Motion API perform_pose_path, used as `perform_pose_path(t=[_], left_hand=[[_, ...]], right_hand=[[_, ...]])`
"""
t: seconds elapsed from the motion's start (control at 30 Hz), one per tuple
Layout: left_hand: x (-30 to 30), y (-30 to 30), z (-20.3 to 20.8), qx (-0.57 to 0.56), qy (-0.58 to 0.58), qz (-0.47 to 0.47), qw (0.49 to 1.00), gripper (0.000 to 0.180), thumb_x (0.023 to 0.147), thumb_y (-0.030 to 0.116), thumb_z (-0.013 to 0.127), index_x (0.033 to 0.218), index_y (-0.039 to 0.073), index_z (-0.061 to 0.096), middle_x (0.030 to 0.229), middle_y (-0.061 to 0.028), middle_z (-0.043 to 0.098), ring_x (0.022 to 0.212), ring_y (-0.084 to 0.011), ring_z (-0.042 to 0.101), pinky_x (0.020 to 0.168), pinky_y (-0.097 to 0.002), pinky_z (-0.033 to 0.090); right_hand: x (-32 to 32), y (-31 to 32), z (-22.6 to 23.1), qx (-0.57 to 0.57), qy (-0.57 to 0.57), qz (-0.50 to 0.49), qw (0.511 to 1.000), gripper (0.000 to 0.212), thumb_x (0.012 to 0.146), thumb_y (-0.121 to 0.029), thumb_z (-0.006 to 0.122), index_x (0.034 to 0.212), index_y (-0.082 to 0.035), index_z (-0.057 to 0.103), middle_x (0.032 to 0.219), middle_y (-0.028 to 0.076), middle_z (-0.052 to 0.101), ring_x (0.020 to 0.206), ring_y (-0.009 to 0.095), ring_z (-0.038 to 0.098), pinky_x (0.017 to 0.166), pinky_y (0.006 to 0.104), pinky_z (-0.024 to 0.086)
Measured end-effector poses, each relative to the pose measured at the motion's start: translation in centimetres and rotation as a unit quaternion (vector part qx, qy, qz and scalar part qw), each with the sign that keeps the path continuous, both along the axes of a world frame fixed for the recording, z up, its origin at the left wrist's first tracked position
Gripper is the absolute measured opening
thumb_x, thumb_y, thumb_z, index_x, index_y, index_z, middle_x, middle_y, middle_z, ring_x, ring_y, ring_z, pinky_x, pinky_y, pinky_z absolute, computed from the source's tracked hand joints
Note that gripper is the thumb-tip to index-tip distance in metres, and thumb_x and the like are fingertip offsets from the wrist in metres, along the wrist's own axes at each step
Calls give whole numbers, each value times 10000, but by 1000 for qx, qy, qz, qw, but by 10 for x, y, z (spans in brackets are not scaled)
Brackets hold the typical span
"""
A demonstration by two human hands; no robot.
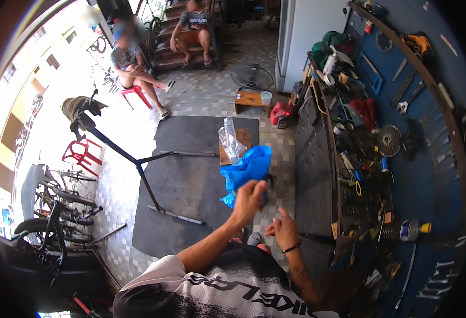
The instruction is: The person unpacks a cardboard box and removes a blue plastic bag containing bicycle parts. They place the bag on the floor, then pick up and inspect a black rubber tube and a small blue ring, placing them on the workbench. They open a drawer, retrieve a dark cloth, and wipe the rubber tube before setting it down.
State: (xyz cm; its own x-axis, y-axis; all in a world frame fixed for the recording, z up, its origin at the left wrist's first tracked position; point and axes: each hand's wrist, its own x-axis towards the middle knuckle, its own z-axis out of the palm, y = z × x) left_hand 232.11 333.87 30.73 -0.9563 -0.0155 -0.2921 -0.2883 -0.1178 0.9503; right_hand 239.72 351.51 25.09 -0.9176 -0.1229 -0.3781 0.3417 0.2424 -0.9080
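My left hand (250, 201) is raised in front of me with its fingers closed. A small dark thing (269, 182) shows at its fingertips, too blurred to name. Just beyond and partly behind that hand is a crumpled blue plastic bag (248, 165); whether the hand touches it, I cannot tell. My right hand (285, 229), with a dark band at the wrist, hovers lower and to the right, fingers apart and nothing visible in it. A clear plastic bag (231, 140) lies past the blue one, on a low wooden board (245, 139).
A bike repair stand (137, 162) spreads its legs over a dark mat (185, 183). Along the right runs a cluttered workbench (344, 175) under a tool wall (429, 116). Two seated people (130, 66) are at the back. Several bicycles (66, 196) stand left.
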Motion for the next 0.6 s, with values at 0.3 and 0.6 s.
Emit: perform_pose_path(t=[0.3, 0.6], left_hand=[[-55, -70, 5, 206, 50, 37, 977, 367, 1112, 367, 526, 921, 55, 556, 614, 67, 347, 473, -52, 303, 437, -256, 232], [-131, -102, -3, 321, 67, 34, 944, 364, 1137, 357, 457, 950, 59, 552, 586, 81, 249, 459, -51, 213, 443, -271, 176]], right_hand=[[-87, -50, -8, -190, -86, 63, 976, 643, 1037, -632, 508, 1186, -27, 668, 980, 99, 749, 803, 174, 744, 665, 302, 613], [-203, -87, 10, -170, 17, -69, 983, 505, 1032, -534, 602, 917, -44, 644, 807, 52, 686, 656, 122, 695, 503, 257, 546]])
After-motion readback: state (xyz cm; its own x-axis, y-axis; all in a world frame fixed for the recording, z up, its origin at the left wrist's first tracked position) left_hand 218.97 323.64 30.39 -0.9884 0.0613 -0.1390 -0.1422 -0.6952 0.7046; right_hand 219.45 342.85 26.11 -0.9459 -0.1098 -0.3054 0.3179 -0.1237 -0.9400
